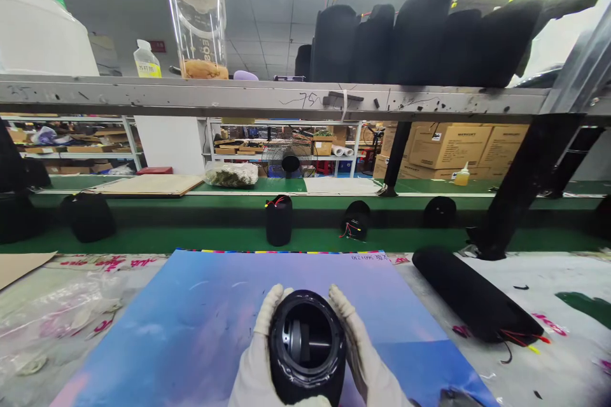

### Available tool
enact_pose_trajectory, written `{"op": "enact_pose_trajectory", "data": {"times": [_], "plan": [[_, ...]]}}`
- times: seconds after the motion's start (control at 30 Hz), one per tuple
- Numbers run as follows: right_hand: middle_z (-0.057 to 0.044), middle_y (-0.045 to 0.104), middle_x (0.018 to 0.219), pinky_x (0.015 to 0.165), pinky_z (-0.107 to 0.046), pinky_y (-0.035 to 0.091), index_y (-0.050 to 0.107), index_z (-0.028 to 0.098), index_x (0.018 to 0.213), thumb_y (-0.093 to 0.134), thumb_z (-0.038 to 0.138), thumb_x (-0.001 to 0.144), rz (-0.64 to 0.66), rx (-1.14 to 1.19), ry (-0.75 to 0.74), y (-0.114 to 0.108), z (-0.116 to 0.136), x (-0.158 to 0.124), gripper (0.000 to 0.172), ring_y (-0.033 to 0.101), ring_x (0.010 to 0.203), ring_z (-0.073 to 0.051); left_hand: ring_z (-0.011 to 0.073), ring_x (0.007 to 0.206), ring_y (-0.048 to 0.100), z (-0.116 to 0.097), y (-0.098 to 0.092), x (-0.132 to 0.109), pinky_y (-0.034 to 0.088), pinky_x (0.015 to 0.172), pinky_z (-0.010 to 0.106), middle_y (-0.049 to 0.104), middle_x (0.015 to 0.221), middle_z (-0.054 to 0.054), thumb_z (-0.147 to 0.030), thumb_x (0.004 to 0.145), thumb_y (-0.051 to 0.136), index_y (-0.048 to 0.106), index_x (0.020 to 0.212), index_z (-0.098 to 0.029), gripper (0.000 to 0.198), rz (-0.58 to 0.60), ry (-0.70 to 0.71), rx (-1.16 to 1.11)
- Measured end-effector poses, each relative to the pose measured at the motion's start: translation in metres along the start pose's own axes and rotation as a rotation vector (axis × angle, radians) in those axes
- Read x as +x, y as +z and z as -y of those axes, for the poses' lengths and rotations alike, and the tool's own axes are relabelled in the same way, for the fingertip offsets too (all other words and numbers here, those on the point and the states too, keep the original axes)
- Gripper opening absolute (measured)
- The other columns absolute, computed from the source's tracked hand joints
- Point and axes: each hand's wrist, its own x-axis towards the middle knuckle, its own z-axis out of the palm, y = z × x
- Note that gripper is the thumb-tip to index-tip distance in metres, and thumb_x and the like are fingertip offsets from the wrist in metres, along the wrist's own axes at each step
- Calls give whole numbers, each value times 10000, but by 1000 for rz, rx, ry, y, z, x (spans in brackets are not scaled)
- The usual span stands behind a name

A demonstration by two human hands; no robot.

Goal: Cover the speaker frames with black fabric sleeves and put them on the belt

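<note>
Both my hands wear white gloves and clasp a black hollow cylinder housing [306,344] at the bottom centre, its open end facing me. My left hand [260,350] wraps its left side, fingers curled over the rim. My right hand [359,350] presses against its right side. The housing is held just above a blue and purple sheet [191,324] that covers the bench. Inside the housing I see dark ribs and a shaft.
A long black fabric-covered cylinder [472,299] with red and yellow wires lies at the right. Several black cylinders [278,220] stand or lie on the green conveyor belt [191,238] behind. An overhead shelf [267,96] carries more black cylinders, bottles and a clear jug [198,13]. Crumpled plastic [52,318] lies left.
</note>
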Motion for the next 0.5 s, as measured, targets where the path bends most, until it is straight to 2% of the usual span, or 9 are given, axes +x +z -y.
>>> {"op": "enact_pose_trajectory", "data": {"times": [0.07,0.13,0.2,0.27,0.3,0.37,0.43,0.5], "plan": [[-58,514,1413,1062,-497,437,446,334,1407,692,373,864,1,-38,3,-7,1,6,598,505,1291,-303,272,1165,650,3,1,7,536,1000,427,644,1318,69,-95,613,646,190,1490,-280,1005,67,19,-145],[-21,539,1387,1102,-462,412,423,405,1424,724,387,827,10,-75,2,-13,2,13,669,497,1311,-310,268,1158,654,9,1,12,531,1005,440,652,1305,64,-143,641,649,272,1460,-286,912,109,89,-243],[-5,593,1308,1079,-400,442,502,414,1366,693,403,850,33,-109,-3,-18,3,20,551,558,1252,-287,288,1217,607,14,-3,15,484,1049,477,631,1330,61,-221,675,685,396,1417,-304,801,65,233,-145],[-26,624,1260,1013,-393,489,582,344,1285,620,417,909,65,-144,-12,-24,5,25,385,618,1155,-255,310,1271,552,15,-10,17,420,1098,503,617,1344,71,-314,697,717,488,1378,-298,719,-8,366,42],[-40,632,1247,977,-397,507,605,304,1247,593,420,929,80,-164,-19,-26,6,28,338,631,1114,-242,318,1282,538,14,-13,18,409,1106,498,620,1339,80,-349,696,727,522,1360,-282,698,-21,386,107],[-46,659,1184,907,-388,534,629,276,1208,584,425,934,105,-207,-34,-31,8,33,315,650,1027,-228,314,1250,569,10,-17,18,444,1086,461,651,1300,83,-369,707,722,558,1334,-257,657,-13,339,162],[-23,684,1068,841,-354,546,636,329,1239,624,409,900,127,-247,-48,-33,10,39,349,673,902,-217,292,1183,627,5,-17,19,505,1030,421,684,1255,70,-338,752,685,552,1342,-258,610,-2,261,170],[-15,684,977,788,-330,542,633,386,1266,661,359,854,150,-323,-68,-33,11,44,414,677,815,-215,260,1099,681,1,-15,21,557,957,401,713,1204,52,-280,821,607,483,1401,-279,593,-5,223,176]]}}
